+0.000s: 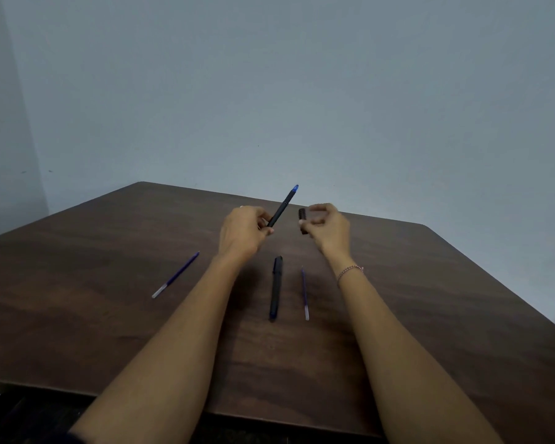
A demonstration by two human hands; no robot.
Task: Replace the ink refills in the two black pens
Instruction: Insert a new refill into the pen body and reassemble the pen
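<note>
Both hands busy
My left hand [242, 232] grips the pen [282, 208] by its near end; right hand [329, 227] pinches the cap [302, 221] beside it.

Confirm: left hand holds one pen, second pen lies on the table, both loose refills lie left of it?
No. The head view shows one refill left of the lying pen; the other refill lies right of it. The rest holds.

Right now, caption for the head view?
Left hand holds a blue-ended black pen, right hand a short black pen part; second black pen and two blue refills on the table.
</note>
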